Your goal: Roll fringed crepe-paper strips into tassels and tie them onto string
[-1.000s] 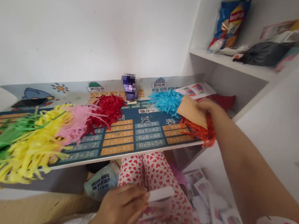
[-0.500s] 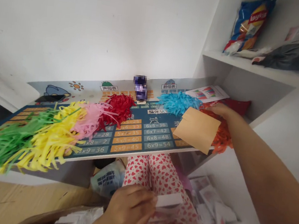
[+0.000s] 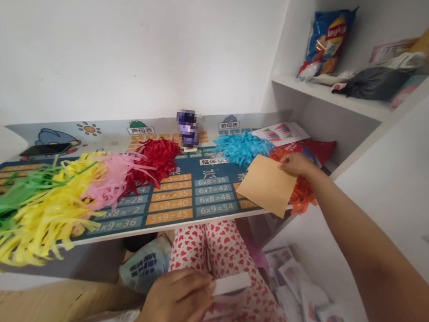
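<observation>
Our right hand (image 3: 297, 166) pinches tan card (image 3: 266, 186), fingers closed, above board (image 3: 174, 204) | our left hand (image 3: 179, 299) grips white-edged packet (image 3: 232, 284), fingers closed | we judge: light edge hold spares orange fringe (image 3: 303, 196)

So the tan paper square (image 3: 267, 185) was plain on the side showing, matte and pretty flat, no creases I could make out. Couldn't tell if it was one sheet or a thin stack tbh. It sat skewed over the right part of the bench (image 3: 176, 225), with its lowest corner poking past the near edge in the head view. Its upper right corner was pinched.

The white strip (image 3: 231, 283) was off the bench altogether, lower down on the near side of that same edge. Long, narrow, slightly tilted with the right end higher, left end gripped. The part just below it looked see-through but was too blurry to read.
</observation>
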Motion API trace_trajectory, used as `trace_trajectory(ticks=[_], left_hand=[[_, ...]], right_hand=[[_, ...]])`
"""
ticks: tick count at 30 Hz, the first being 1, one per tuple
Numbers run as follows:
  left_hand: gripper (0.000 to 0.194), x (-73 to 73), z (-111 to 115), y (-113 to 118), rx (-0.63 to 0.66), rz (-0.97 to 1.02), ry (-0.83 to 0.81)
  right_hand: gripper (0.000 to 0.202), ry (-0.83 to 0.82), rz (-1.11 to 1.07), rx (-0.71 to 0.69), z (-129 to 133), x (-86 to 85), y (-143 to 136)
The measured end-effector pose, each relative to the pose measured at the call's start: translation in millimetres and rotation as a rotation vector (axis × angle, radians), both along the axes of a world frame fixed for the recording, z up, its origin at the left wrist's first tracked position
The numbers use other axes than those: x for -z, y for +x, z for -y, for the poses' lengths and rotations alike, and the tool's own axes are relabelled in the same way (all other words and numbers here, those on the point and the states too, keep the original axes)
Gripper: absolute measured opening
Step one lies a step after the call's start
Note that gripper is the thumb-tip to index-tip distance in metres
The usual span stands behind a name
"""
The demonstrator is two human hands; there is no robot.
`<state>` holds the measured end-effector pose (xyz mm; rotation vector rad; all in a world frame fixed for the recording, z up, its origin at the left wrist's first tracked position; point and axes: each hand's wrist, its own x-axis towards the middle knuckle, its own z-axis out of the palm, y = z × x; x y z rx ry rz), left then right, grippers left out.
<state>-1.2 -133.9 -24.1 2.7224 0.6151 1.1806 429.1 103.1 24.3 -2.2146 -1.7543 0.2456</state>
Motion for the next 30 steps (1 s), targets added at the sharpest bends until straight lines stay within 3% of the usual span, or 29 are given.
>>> trace_trajectory(ticks=[3, 7, 12, 14, 18, 21, 27, 30], left_hand=[[0.021, -1.7, 3.9, -0.4, -0.015, 0.021, 0.014], [0.02, -12.2, 9.0, -0.5, -0.022, -0.006, -0.011], [0.017, -25.8, 15.6, 4.6, -0.062, -0.03, -0.008], [0.015, -28.1, 18.8, 9.4, -0.102, -0.019, -0.008], [0.011, -31.7, 23.0, 17.0, -0.115, 0.01, 0.009], [0.017, -33.6, 22.0, 16.3, -0.022, -0.075, -0.012], [0.021, -21.8, 17.8, 4.0, -0.016, -0.011, -0.068], [0.027, -15.0, 16.5, -2.7, -0.02, 0.005, -0.104]], right_hand=[[0.011, 0.023, -0.067, 0.008, 15.5, -8.1, -13.5], [0.013, 0.083, -0.188, -0.098, 46.6, -31.1, -36.2], [0.017, 0.196, -0.316, -0.358, 105.2, -67.2, -82.2], [0.02, 0.167, -0.245, -0.552, 133.7, -71.3, -109.2], [0.015, 0.088, 0.063, -0.978, 187.6, -51.2, -166.4], [0.016, -0.012, 0.078, -1.191, 207.8, -31.3, -194.2], [0.014, -0.174, -0.426, -1.055, 182.0, -21.0, -192.5], [0.017, -0.195, -0.568, -1.032, 167.5, -15.2, -184.8]])
